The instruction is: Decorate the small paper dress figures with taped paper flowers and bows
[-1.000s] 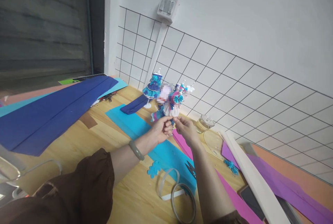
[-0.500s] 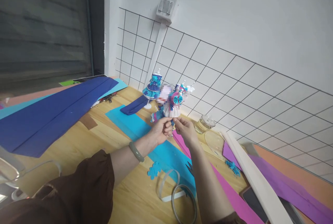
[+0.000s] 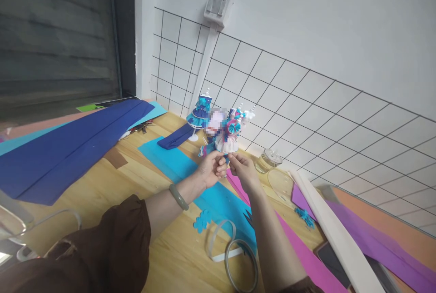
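Observation:
My left hand (image 3: 214, 169) is closed, thumb and forefinger pinched, its other fingers curled in. Against it, my right hand (image 3: 242, 169) also pinches with thumb and forefinger. A tiny bit of blue shows between the fingertips; what they hold is too small to make out. Just behind the fingertips is a white gathered skirt (image 3: 227, 143), and I cannot tell whether they touch it. Above the skirt sits a pink piece with a blue pleated bow (image 3: 234, 128). Left of these, a small dress form (image 3: 199, 113) wears a blue ruffled dress.
Blue crepe paper (image 3: 170, 161) runs under my hands, beside a pink strip (image 3: 299, 247). A glass of liquid (image 3: 268, 162) stands to the right. Blue flower cutouts (image 3: 202, 221), a tape roll (image 3: 227, 275) and partly hidden scissors (image 3: 248, 218) lie nearer. Dark blue paper (image 3: 68, 152) covers the left.
The white skirt now shows slightly higher and further right of the fingertips. A bit of blue has come into sight between them. Both hands stay pinched in nearly the same place.

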